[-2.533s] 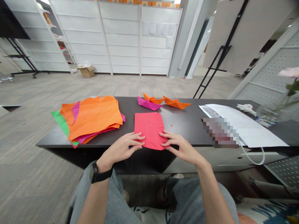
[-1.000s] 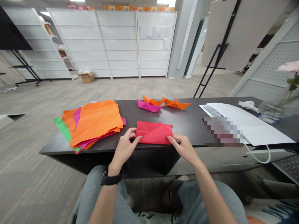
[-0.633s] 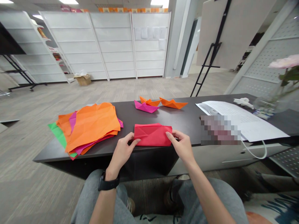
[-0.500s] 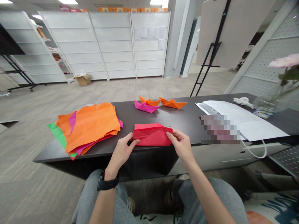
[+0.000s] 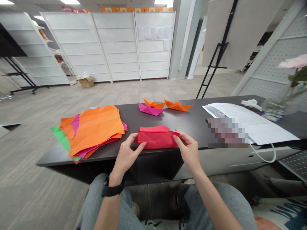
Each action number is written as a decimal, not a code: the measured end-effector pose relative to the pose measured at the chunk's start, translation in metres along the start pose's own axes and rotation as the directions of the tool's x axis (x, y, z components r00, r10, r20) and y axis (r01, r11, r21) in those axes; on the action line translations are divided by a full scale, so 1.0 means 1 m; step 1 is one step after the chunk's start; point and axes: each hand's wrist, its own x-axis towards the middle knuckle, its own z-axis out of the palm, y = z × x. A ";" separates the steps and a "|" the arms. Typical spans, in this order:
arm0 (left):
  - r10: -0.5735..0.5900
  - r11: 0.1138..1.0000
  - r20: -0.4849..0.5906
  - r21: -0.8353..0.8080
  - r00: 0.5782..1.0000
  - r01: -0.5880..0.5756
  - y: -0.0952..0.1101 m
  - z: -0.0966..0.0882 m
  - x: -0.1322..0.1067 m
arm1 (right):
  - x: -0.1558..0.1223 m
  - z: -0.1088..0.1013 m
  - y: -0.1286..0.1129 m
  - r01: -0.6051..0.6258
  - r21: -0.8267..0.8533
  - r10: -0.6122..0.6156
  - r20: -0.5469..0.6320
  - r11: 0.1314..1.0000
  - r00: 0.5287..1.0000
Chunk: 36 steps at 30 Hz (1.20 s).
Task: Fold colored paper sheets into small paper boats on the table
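Note:
A folded sheet of red paper (image 5: 157, 140) is at the near edge of the dark table, between my two hands. My left hand (image 5: 128, 151) grips its left end, thumb on the front face and fingers behind. At the right end, my right hand (image 5: 188, 147) pinches the paper with the thumb in front. The fingers behind the paper are partly hidden. Beyond it sit a magenta paper boat (image 5: 151, 110) and two orange ones, one (image 5: 154, 103) behind the magenta boat and the other (image 5: 179, 105) to its right.
To the left lies a pile of crumpled coloured sheets (image 5: 96, 129), mostly orange. White printed papers (image 5: 251, 124), a blurred-out item (image 5: 227, 132), a white cable (image 5: 266, 159) and a glass vase (image 5: 275, 107) with a pink flower are on the right. The table (image 5: 129, 118) ends just before my knees.
My left thumb has shifted right and up on the red paper's front face. The paper's front layer looks flatter, its upper fold standing apart. The view has shifted slightly.

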 end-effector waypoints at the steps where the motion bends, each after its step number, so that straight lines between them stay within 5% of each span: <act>1: -0.004 0.999 -0.051 -0.049 0.999 0.001 0.001 0.002 0.000 | 0.000 0.000 0.000 0.007 0.000 -0.007 -0.010 1.000 1.000; 4: -0.039 0.987 -0.169 -0.159 0.985 0.012 0.002 0.010 0.001 | -0.001 -0.003 0.001 0.009 0.004 -0.009 -0.013 1.000 1.000; 9: -0.078 0.975 -0.209 -0.222 0.975 0.031 0.001 0.017 0.002 | -0.002 -0.006 -0.001 0.010 0.006 -0.010 -0.015 1.000 1.000; 20: -0.043 0.997 -0.248 -0.079 0.968 0.024 -0.001 0.019 0.003 | 0.002 -0.004 0.008 -0.050 -0.044 0.049 -0.017 0.998 0.999; 27: -0.102 0.975 0.066 0.204 0.993 0.087 0.005 0.003 -0.002 | 0.031 0.003 0.014 -0.012 -0.234 0.011 -0.007 0.972 1.000; 33: 0.031 0.906 0.088 0.417 0.996 -0.065 -0.003 0.000 -0.001 | 0.040 0.012 0.017 -0.013 -0.399 -0.011 -0.057 0.917 0.998; 36: 0.111 0.865 0.133 0.474 0.985 -0.162 -0.008 0.001 0.001 | 0.038 0.010 0.013 0.047 -0.369 -0.025 0.065 0.928 0.998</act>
